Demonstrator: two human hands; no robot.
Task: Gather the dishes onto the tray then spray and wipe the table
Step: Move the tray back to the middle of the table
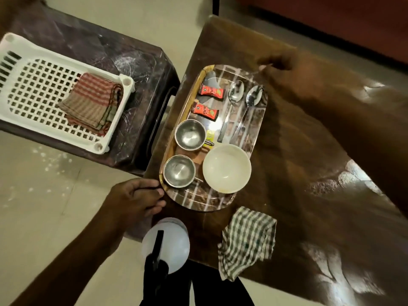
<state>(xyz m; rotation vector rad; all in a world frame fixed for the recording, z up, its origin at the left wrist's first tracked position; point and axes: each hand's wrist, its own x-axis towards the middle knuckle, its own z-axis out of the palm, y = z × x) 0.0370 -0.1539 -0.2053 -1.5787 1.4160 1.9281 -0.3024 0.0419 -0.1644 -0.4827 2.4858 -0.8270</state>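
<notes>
So the tray [212,202] sits at the left edge of the brown table [309,162] and looks fully loaded: two steel cups [190,134], a white bowl [227,168], two spoons [235,102] and a couple of red sachets [212,92] all sit on it, and I don't see any stray dishes left on the bare wood. The left hand [136,200] curls over the tray's near corner, fingers wrapped on the rim just by the lower steel cup. The right hand [293,78] is at the far corner, but it's motion-blurred, so I can't tell if it's actually clamped on the rim or just arriving. My read is the gathering is done and the step now is lifting the tray off so the table can be cleaned. To do it well, I'd get both grips settled on opposite corners before lifting, keep it dead level since the bowl and cups are loose and the spoons will slide on that shiny surface, and bring it up slowly. The dark stool [136,89] with the white basket [26,89] is right next door on the left, which seems the obvious place to park it. The spray bottle [165,241] stands at the near corner, and the green checked cloth [247,239] hangs over the near edge, both close at hand.
</notes>
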